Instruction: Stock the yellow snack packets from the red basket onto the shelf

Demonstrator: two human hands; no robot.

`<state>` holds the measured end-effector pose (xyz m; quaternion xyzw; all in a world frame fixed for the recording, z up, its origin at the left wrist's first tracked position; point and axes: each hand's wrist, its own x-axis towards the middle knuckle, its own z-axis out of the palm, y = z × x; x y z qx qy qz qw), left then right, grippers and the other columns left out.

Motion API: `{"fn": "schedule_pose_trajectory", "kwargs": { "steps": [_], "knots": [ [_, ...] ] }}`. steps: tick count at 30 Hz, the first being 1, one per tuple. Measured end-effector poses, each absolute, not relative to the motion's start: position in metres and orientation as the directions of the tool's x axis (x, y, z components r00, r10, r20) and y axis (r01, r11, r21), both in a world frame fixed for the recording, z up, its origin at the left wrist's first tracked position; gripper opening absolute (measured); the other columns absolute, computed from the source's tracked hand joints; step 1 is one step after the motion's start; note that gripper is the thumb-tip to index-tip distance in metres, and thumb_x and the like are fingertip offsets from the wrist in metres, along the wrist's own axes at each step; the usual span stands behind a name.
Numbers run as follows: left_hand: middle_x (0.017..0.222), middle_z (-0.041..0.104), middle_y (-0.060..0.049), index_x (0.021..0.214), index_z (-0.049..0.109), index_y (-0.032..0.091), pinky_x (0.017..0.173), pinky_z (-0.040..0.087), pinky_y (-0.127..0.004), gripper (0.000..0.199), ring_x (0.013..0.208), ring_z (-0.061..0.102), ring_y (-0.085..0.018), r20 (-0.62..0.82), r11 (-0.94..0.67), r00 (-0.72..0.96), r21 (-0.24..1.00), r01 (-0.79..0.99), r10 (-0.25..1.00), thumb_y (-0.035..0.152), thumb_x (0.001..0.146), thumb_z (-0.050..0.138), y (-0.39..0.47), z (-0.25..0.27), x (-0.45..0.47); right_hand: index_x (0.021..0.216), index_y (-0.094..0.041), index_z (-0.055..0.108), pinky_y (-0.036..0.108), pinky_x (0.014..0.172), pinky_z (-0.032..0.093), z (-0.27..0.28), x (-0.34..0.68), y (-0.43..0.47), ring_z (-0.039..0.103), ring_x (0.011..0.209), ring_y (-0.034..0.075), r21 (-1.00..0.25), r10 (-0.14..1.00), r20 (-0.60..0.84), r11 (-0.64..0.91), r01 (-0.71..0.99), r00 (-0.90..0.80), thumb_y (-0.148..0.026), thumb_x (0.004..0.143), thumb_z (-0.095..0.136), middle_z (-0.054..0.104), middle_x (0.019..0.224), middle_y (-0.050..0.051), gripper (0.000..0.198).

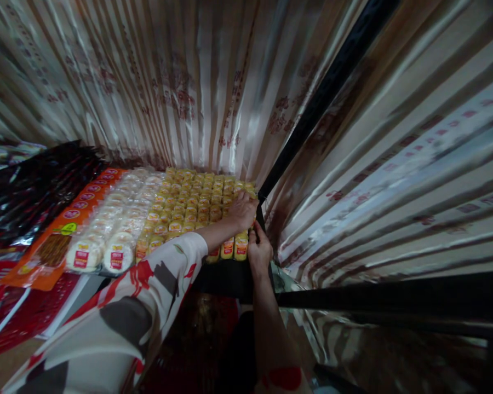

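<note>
Head view: yellow packs (181, 210) sit in tight rows on a black shelf (230, 282), labels toward the wearer along the front edge — probably so they read from the front, with neighbours bracing each other. Left hand (243, 212) is over the right-end packs, fingers curled down; can't tell whether it pinches one or just presses. Right hand (260, 247) is at the front right corner, thumb and fingers up beside the last row — likely squaring or steadying that side. Its grip is unclear too, too dark to confirm contact. Black post (324, 93) rises just past that corner, limiting room to the right. White round packs (119, 251) adjoin on the left, then an orange package (53, 251) lying flat. Pleated curtain (213, 82) backs it all.
</note>
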<state>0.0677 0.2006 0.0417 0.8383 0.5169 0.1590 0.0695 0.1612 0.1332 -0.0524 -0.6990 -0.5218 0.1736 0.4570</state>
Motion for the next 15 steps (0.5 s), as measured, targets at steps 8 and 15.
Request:
{"fn": "schedule_pose_trajectory", "kwargs": {
  "steps": [8, 15],
  "knots": [
    [0.108, 0.052, -0.010, 0.108, 0.063, 0.015, 0.097, 0.039, -0.031, 0.029, 0.112, 0.040, -0.021, 0.185, -0.458, 0.420, 0.284, 0.842, 0.888, 0.015, 0.086, 0.044, 0.2042, 0.0388, 0.0683, 0.133, -0.011, 0.046, 0.039, 0.106, 0.032, -0.0442, 0.1570, 0.1321, 0.046, 0.125, 0.023, -0.823, 0.917, 0.186, -0.052, 0.565, 0.354, -0.044, 0.087, 0.031, 0.051, 0.134, 0.013, 0.059],
    [0.102, 0.054, -0.011, 0.097, 0.067, 0.013, 0.094, 0.039, -0.032, 0.026, 0.109, 0.042, -0.022, 0.138, -0.463, 0.442, 0.240, 0.853, 0.886, 0.017, 0.087, 0.044, 0.2097, 0.0352, 0.0718, 0.138, -0.007, 0.038, 0.040, 0.112, 0.021, -0.0492, 0.1599, 0.1382, 0.034, 0.133, 0.022, -0.833, 0.962, 0.108, -0.050, 0.552, 0.251, -0.053, 0.090, 0.012, 0.041, 0.142, 0.016, 0.072]
  ]
}}
